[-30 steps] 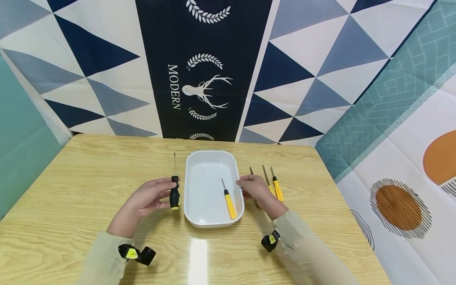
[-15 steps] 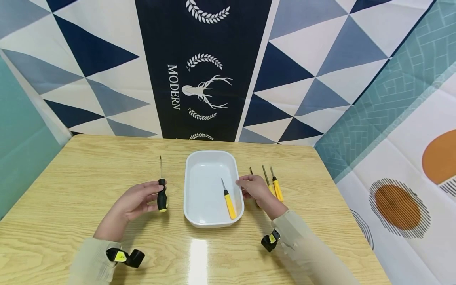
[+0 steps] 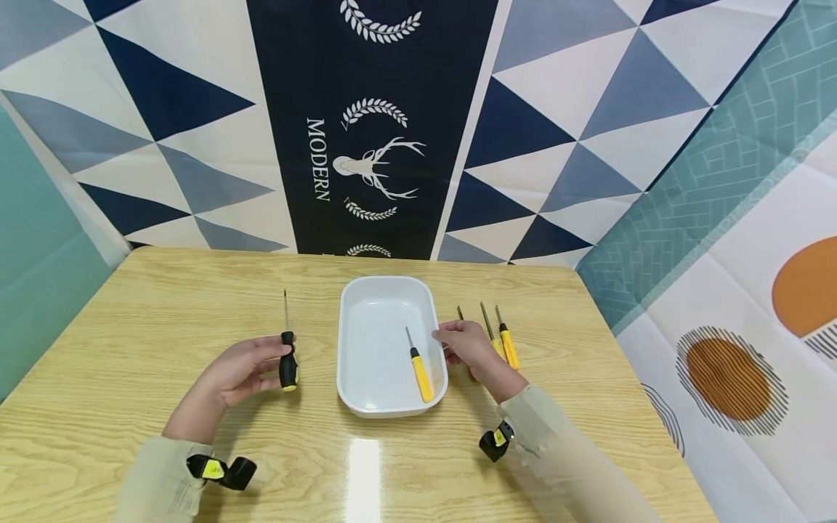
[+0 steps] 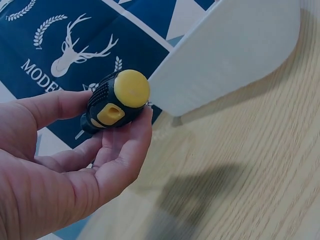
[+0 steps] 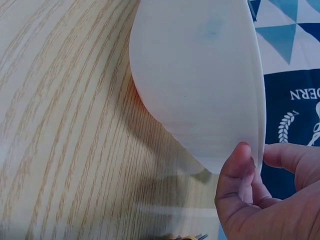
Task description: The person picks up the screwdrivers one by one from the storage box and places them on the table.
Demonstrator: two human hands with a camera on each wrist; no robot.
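My left hand (image 3: 235,372) grips a black screwdriver (image 3: 288,369) with a yellow end cap by its handle, shaft pointing away from me. In the left wrist view, thumb and fingers curl round the screwdriver handle (image 4: 120,98). It is left of a white plastic tray (image 3: 374,334), apart from it. Inside the tray a yellow-handled screwdriver (image 3: 421,374) lies slanted, tip away from me. My right hand (image 3: 472,352) pinches the tray's right rim. In the right wrist view, the thumb and fingers hold the rim of the tray (image 5: 200,85) from both sides.
Right of the tray, a yellow screwdriver (image 3: 508,347) lies on the wooden table (image 3: 163,312). Beside it are a second screwdriver (image 3: 487,323) and a dark shaft (image 3: 461,314), both partly hidden by my right hand. A patterned cloth (image 3: 373,167) hangs behind the table's far edge.
My left hand has moved left and slightly toward me with the black screwdriver, away from the tray. The right hand and the tray have stayed in place.
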